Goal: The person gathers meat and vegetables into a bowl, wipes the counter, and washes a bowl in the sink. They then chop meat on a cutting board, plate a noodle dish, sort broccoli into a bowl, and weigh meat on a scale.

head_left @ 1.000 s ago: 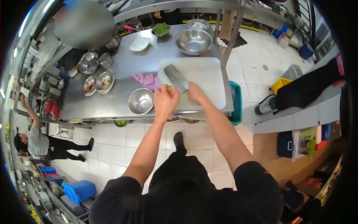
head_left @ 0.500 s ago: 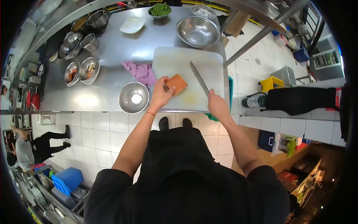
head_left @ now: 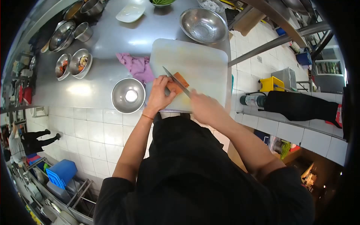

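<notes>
On the white cutting board [head_left: 208,62] lies a squarish block of orange food [head_left: 182,79], its exact kind not clear. My left hand [head_left: 160,95] grips its left part, fingers on top and thumb at the near side. My right hand [head_left: 206,107], slightly blurred, is closed round the handle of a kitchen knife [head_left: 174,79]. The blade lies slantwise across the block, close to my left fingers, its tip pointing to the upper left. Whether it has cut in cannot be made out. A crumpled purple cloth [head_left: 137,67] touches the board's left side.
Left of the board stands a steel bowl [head_left: 117,95]. Two bowls of chopped food [head_left: 81,63] are farther left. A large steel bowl [head_left: 204,26] and a white dish [head_left: 130,13] stand behind. A metal post [head_left: 262,48] slants at the right. Another person [head_left: 33,140] is far left.
My right hand has brought the knife left, from beside the block to across it. My left fingers have shifted onto the block's top. The camera view has also moved slightly.
</notes>
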Demonstrator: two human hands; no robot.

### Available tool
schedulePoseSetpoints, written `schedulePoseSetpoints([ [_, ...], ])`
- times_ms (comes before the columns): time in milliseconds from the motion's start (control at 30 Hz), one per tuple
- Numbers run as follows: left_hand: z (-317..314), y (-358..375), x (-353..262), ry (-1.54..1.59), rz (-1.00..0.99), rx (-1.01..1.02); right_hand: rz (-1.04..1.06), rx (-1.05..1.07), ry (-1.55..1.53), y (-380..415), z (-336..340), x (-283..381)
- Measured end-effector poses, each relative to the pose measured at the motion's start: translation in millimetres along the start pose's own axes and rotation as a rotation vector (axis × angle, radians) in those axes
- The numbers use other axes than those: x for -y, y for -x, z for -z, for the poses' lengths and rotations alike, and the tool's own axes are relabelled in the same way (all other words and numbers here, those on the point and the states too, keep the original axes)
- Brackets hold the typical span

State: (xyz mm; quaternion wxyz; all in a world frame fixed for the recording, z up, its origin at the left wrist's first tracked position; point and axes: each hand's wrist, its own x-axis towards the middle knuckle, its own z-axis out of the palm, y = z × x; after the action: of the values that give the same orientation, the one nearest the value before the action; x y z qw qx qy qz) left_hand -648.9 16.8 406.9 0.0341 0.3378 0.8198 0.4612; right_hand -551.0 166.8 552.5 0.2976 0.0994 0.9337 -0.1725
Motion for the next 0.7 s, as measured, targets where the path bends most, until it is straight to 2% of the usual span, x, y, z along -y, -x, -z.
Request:
schedulePoseSetpoints([
  [67,-4,3,4,0.020,0.020,-0.001,0.074,-0.066,-0.027,-37,-12,4],
  [200,-6,2,1,-0.003,0.057,-0.047,0.048,-0.033,-0.026,0,-16,-4],
  [267,-5,3,0,0.007,0.062,-0.048,-0.125,0.038,0.013,13,-21,-4],
  [300,-4,1,2,0.007,0.049,-0.050,-0.123,0.039,0.014,-4,-36,-12],
  [367,-2,3,4,0.042,0.037,-0.043,0.084,-0.215,-0.104,-51,-92,-37],
  [467,-1,-1,11,0.143,0.049,-0.057,0.074,-0.256,-0.106,-70,-107,-44],
  [533,0,7,10,0.227,0.082,-0.044,0.065,-0.220,-0.139,-47,-78,-35],
  [600,2,9,10,0.071,-0.023,-0.028,0.057,-0.196,-0.165,-23,-37,-23],
  [667,3,8,9,0.060,-0.029,-0.013,-0.016,-0.034,-0.088,3,-9,-12],
  [700,2,7,8,0.050,-0.035,-0.009,-0.024,-0.036,-0.090,11,-4,-8],
])
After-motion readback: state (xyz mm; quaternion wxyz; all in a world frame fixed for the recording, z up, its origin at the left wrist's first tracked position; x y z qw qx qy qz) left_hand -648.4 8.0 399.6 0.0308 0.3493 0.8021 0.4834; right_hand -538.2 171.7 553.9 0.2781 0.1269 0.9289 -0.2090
